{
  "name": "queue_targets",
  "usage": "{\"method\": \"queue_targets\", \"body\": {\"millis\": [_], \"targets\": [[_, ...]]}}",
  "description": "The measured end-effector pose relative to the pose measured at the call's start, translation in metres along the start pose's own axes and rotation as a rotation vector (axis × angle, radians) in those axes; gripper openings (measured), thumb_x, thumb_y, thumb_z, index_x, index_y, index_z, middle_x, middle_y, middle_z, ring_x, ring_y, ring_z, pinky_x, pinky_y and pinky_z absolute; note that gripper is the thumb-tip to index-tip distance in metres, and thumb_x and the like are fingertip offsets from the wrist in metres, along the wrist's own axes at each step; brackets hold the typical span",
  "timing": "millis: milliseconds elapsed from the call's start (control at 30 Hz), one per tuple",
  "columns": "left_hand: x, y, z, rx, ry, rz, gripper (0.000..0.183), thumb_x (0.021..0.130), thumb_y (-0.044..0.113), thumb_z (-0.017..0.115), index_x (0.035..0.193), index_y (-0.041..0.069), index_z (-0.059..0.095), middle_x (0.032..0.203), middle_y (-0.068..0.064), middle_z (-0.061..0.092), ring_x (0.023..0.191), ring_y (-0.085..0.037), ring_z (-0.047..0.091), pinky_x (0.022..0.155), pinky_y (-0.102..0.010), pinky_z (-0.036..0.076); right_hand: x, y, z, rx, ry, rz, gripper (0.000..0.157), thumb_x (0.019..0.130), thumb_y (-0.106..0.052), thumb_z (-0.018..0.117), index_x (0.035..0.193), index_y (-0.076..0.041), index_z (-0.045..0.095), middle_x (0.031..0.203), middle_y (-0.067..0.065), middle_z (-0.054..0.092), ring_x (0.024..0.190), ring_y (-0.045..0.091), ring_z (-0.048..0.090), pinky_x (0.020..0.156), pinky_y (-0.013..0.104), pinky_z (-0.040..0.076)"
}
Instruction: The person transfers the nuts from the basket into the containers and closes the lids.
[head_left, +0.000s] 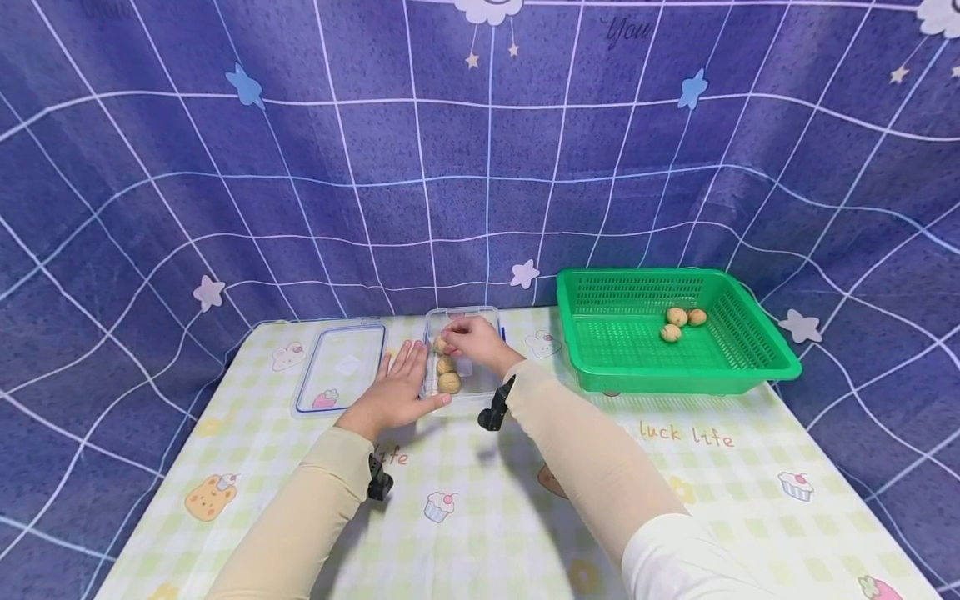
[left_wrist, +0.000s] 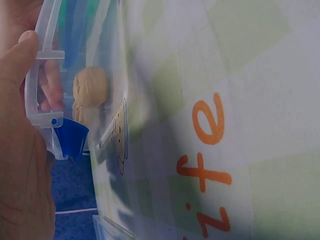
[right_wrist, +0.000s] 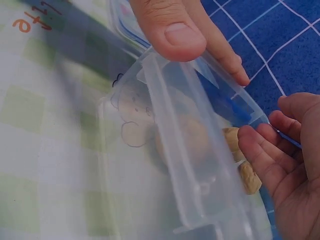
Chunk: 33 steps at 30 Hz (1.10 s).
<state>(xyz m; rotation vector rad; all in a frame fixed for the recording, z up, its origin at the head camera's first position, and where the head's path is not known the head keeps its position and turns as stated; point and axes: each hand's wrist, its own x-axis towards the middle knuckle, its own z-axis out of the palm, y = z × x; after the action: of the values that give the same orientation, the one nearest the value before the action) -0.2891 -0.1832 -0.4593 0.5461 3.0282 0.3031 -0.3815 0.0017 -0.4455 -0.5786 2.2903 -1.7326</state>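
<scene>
A clear plastic food container (head_left: 483, 390) with blue-edged side flaps stands at the back middle of the table. Inside, along its left side, walnuts lie in a row, among them a near walnut (head_left: 449, 382) and a middle walnut (head_left: 446, 364). My right hand (head_left: 478, 342) reaches over the container and pinches a walnut (head_left: 440, 343) at the row's far end; its fingertips are partly hidden. With fingers stretched out, my left hand (head_left: 396, 393) rests against the container's left side, its thumb (right_wrist: 182, 40) by the near wall.
The container's blue-rimmed lid (head_left: 341, 367) lies flat at the left. A green plastic basket (head_left: 675, 382) at the back right holds a few walnuts (head_left: 677, 317). Behind the table hangs a blue curtain (head_left: 480, 208), and a checked cloth (head_left: 480, 550) covers the tabletop.
</scene>
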Motion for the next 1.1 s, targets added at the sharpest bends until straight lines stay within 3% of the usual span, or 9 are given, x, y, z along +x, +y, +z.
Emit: {"method": "queue_targets", "body": {"millis": [233, 433, 633, 767, 967, 1100], "targets": [[-0.001, 0.001, -0.002, -0.018, 0.0, 0.002, 0.102, 0.098, 0.064, 0.049, 0.16, -0.005, 0.008, 0.167, -0.022, 0.004, 0.155, -0.036, -0.006, 0.121, -0.062, -0.003, 0.007, -0.015, -0.027, -0.023, 0.055, -0.041, 0.028, 0.101, -0.009, 0.06, 0.119, 0.012, 0.066, 0.112, 0.029, 0.07, 0.101, 0.042, 0.07, 0.083, 0.035, 0.061], [-0.001, -0.001, -0.001, -0.007, 0.003, 0.011, 0.103, 0.097, 0.068, 0.045, 0.159, -0.006, 0.008, 0.167, -0.023, 0.004, 0.155, -0.037, -0.005, 0.121, -0.062, -0.001, 0.005, -0.036, -0.072, -0.05, 0.105, -0.064, 0.029, 0.102, -0.01, 0.06, 0.12, 0.012, 0.065, 0.112, 0.028, 0.069, 0.099, 0.037, 0.071, 0.082, 0.03, 0.06], [-0.003, 0.0, -0.002, -0.049, -0.004, 0.008, 0.1, 0.099, 0.062, 0.05, 0.159, -0.006, 0.007, 0.167, -0.022, 0.001, 0.155, -0.037, -0.007, 0.121, -0.061, -0.006, -0.004, -0.05, -0.119, -0.077, 0.181, -0.094, 0.028, 0.102, -0.01, 0.058, 0.12, 0.011, 0.065, 0.114, 0.029, 0.068, 0.101, 0.037, 0.07, 0.085, 0.035, 0.06], [-0.004, -0.003, 0.001, -0.049, 0.004, 0.011, 0.1, 0.099, 0.062, 0.048, 0.16, -0.006, 0.006, 0.167, -0.024, 0.0, 0.155, -0.039, -0.006, 0.121, -0.061, -0.007, -0.013, -0.053, -0.147, -0.085, 0.229, -0.127, 0.028, 0.102, -0.008, 0.058, 0.122, 0.01, 0.064, 0.118, 0.03, 0.066, 0.1, 0.031, 0.07, 0.088, 0.037, 0.059], [-0.006, -0.002, 0.0, -0.045, 0.011, 0.013, 0.102, 0.098, 0.066, 0.046, 0.16, -0.005, 0.007, 0.167, -0.023, 0.002, 0.155, -0.038, -0.005, 0.121, -0.061, -0.005, -0.033, -0.046, -0.188, -0.06, 0.324, -0.186, 0.032, 0.101, -0.009, 0.059, 0.127, 0.01, 0.061, 0.122, 0.032, 0.062, 0.107, 0.039, 0.067, 0.091, 0.039, 0.058], [-0.006, 0.001, -0.001, -0.042, 0.011, 0.015, 0.102, 0.098, 0.066, 0.047, 0.16, -0.005, 0.007, 0.167, -0.022, 0.002, 0.155, -0.036, -0.006, 0.121, -0.061, -0.004, -0.05, -0.037, -0.219, -0.036, 0.399, -0.203, 0.036, 0.101, -0.011, 0.061, 0.132, 0.006, 0.059, 0.122, 0.025, 0.062, 0.106, 0.031, 0.067, 0.092, 0.041, 0.057]]}}
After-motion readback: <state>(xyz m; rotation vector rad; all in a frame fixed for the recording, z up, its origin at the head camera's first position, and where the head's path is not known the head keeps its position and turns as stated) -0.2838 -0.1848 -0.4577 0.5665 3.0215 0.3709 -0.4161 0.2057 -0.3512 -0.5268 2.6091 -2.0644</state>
